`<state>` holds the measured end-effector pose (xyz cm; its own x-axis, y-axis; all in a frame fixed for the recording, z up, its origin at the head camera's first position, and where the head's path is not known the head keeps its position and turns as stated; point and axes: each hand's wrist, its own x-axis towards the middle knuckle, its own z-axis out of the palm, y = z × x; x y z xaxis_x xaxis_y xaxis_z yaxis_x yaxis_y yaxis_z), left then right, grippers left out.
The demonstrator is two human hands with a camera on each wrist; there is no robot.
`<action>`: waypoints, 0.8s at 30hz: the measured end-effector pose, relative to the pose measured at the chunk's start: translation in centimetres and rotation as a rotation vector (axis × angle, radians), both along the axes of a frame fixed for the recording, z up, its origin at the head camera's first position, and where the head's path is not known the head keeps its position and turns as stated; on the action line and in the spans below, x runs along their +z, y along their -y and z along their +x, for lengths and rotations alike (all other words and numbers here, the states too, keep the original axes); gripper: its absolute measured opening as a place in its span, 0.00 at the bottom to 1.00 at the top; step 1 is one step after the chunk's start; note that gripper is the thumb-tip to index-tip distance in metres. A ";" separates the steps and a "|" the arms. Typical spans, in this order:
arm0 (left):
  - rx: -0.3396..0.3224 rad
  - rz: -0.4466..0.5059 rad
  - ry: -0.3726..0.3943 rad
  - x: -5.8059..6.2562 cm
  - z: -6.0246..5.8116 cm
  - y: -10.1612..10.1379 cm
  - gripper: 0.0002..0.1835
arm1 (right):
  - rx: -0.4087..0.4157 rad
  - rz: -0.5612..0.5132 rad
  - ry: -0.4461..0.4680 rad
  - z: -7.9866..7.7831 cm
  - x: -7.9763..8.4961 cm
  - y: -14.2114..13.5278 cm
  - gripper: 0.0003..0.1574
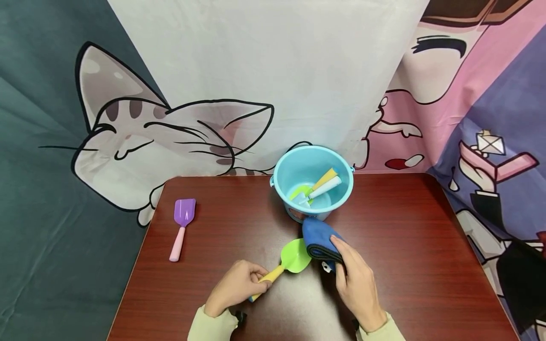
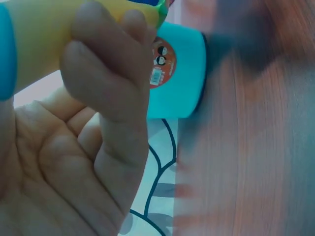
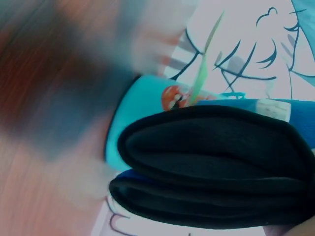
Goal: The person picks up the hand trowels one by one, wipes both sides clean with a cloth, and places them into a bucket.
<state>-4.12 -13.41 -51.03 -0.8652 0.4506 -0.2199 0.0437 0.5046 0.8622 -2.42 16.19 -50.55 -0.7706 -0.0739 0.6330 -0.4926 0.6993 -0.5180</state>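
My left hand [image 1: 239, 285] pinches the yellow handle of a toy shovel [image 1: 294, 256] with a round green scoop. My right hand [image 1: 356, 282] holds a folded blue cloth item [image 1: 320, 237] with black edging, fingers on top and thumb below. The cloth's lower edge meets the right side of the scoop; whether they touch I cannot tell. In the right wrist view the folded cloth [image 3: 211, 147] shows its dark inner side. In the left wrist view the shovel's yellow handle [image 2: 42, 42] lies between the left hand's thumb and fingers.
A light-blue bucket [image 1: 281, 177] stands at the table's back edge, holding a yellow-and-green toy tool [image 1: 325, 179] and a white-handled one [image 1: 326, 187]. On the left lies a purple toy shovel [image 1: 184, 211] with a pink handle. A printed curtain [image 1: 264, 57] hangs behind the table [image 1: 405, 227].
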 end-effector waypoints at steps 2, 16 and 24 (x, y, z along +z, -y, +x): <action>0.003 -0.012 -0.011 -0.1 -0.1 -0.1 0.05 | 0.032 -0.031 -0.063 0.0 0.3 0.5 0.29; -0.047 -0.033 -0.081 -0.2 -0.6 -1.4 0.17 | 0.436 0.104 0.037 1.1 -0.3 3.0 0.31; -0.063 -0.018 -0.086 -0.2 -0.6 -1.1 0.22 | 0.463 0.218 0.265 1.5 -1.1 3.6 0.38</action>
